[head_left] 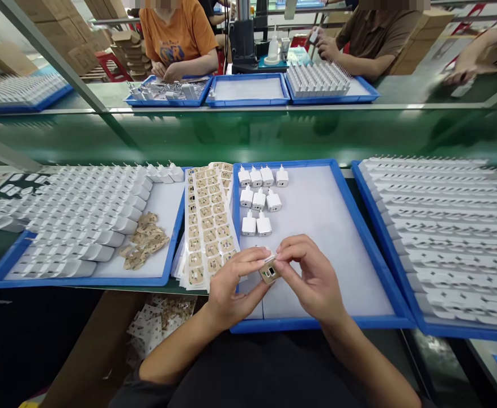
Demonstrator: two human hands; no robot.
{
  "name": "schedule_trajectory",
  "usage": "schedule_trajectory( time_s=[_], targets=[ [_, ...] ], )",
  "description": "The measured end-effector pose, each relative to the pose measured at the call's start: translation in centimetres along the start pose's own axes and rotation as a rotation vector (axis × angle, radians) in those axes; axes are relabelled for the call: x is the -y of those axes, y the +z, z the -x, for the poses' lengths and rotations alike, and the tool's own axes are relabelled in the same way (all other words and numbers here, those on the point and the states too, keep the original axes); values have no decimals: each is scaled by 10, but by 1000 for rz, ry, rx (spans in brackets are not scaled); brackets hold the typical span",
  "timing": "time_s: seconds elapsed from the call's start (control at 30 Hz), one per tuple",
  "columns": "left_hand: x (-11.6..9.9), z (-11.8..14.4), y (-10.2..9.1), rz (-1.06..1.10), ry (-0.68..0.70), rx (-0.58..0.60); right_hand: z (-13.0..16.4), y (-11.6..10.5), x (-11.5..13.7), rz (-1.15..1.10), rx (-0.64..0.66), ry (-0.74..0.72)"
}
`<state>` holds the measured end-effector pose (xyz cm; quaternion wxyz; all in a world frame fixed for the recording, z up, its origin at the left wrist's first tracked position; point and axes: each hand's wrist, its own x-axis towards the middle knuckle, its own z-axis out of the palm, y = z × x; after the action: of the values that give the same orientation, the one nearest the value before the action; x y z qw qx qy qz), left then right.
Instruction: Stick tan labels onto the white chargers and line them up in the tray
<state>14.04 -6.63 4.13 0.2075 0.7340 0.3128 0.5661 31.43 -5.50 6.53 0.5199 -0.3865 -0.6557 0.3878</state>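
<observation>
Both hands meet low in the centre of the frame, over the near edge of the middle blue tray [335, 175]. The left hand [231, 289] pinches a small white charger plug [269, 271] from below and the side, fingers curled close around it. The right hand [311, 277] comes in from the right, thumb and forefinger closed on the plug's upper end, where a tan sticker sits on the port face. So the step in hand looks like labelling: the sticker is being pressed or smoothed onto the plug, which is held just above the tray's white liner, not resting on it.

Above the hands, toward the upper left of that tray, finished plugs [259, 198] stand upright in short rows, close together. Just left of the tray lie the fanned sticker sheets [208, 224], with tan labels in columns. Further left, another blue tray [169, 249] holds a mass of white plugs laid down in rows, and a little heap of peeled backings [144, 241] beside them. At the right edge, a third tray [384, 238] is packed with more plugs.

As I read it, the next move calls for a firm rub along the sticker's edges so that it lies flat, then setting the plug upright beside the lowest row without knocking its neighbours.

Across the green conveyor belt [248, 136], in the top of the frame, other people work at their own trays.
</observation>
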Motion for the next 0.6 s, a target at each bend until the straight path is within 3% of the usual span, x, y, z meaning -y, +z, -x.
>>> schedule_trajectory(
  time_s=[0.07, 0.13, 0.2, 0.27, 0.37, 0.47, 0.6],
  targets=[
    [1, 1, 1, 12, -50, -7, 2, -1, 4, 195, -10, -156],
    [3, 2, 0, 24, -116, -11, 7, -4, 8, 266, 104, -267],
    [6, 1, -3, -26, -180, -5, 14, -10, 10, 185, 295, -294],
    [8, -2, -10, -133, -218, 16, 21, -18, 8, 72, 361, -224],
    [11, -12, -21, -266, -198, 105, 28, -34, -3, 62, 140, -75],
    [19, -33, -24, -343, -81, 231, 32, -50, -16, 130, -33, 22],
    [50, -76, 0, -427, 103, 391, 36, -62, -25, 151, -89, 46]
  ],
)
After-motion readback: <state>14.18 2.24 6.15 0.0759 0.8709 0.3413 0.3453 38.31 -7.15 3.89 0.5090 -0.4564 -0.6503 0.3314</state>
